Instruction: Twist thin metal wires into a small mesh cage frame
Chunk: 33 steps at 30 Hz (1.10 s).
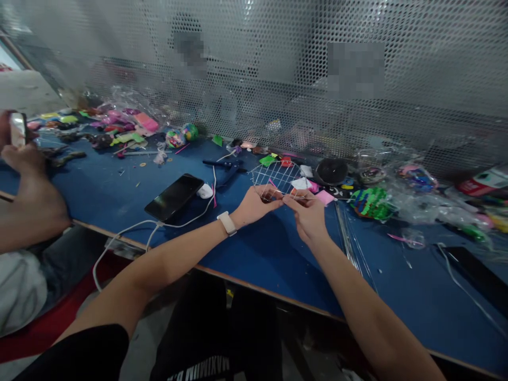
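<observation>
A round grid of thin silvery wire (277,172) is held just above the blue table. My left hand (256,205), with a light watch band on its wrist, has its fingers closed on the near left edge of the grid. My right hand (309,214) pinches the near edge beside it, where a thin wire sticks out to the right. The fingertips of both hands nearly meet. Behind the grid lie bits of green, red, white and pink clay-like material (325,198), some seen through its squares.
A black phone (174,197) with a white cable (188,225) and blue-handled pliers (228,172) lie left. Loose wires (349,238), a green patterned piece (372,203) and a black device (474,272) lie right. Perforated metal (254,69) backs the table. Another person's hand (21,153) holds a phone.
</observation>
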### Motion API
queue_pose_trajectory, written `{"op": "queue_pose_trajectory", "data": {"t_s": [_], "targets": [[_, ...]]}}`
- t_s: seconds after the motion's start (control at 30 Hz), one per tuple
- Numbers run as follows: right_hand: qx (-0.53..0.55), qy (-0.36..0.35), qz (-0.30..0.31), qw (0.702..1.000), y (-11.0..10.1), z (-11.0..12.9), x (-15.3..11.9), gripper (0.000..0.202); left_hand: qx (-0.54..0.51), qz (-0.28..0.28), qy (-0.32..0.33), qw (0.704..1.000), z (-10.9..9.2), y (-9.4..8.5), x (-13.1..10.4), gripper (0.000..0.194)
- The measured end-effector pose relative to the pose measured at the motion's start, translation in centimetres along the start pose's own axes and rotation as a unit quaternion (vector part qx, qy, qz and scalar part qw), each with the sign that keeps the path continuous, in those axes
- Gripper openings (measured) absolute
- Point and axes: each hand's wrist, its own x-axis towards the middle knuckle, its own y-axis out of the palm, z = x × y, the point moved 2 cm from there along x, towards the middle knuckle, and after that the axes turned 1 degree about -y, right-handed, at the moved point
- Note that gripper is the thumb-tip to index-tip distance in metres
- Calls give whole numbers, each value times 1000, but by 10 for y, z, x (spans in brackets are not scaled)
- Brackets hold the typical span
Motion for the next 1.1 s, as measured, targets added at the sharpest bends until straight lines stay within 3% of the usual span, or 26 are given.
{"op": "queue_pose_trajectory", "data": {"t_s": [0.13,0.27,0.63,0.8,0.97,1.1], "targets": [[15,-7,22,1000,1,2,0,52,5,-21,17,1000,-3,0,0,23],[-30,-75,38,996,-1,8,1,41,-25,-27,1,999,-5,0,1,26],[-31,-166,-49,984,-12,17,9,37,-33,-64,-41,997,-7,-4,1,24],[-31,-130,-62,989,-14,12,10,45,-47,-81,-51,994,-7,-6,2,26],[5,-63,-32,997,-16,11,14,49,-77,-88,-61,991,0,-8,4,30],[23,-53,-12,998,-18,14,15,49,-71,-77,-65,992,2,-7,4,28]]}}
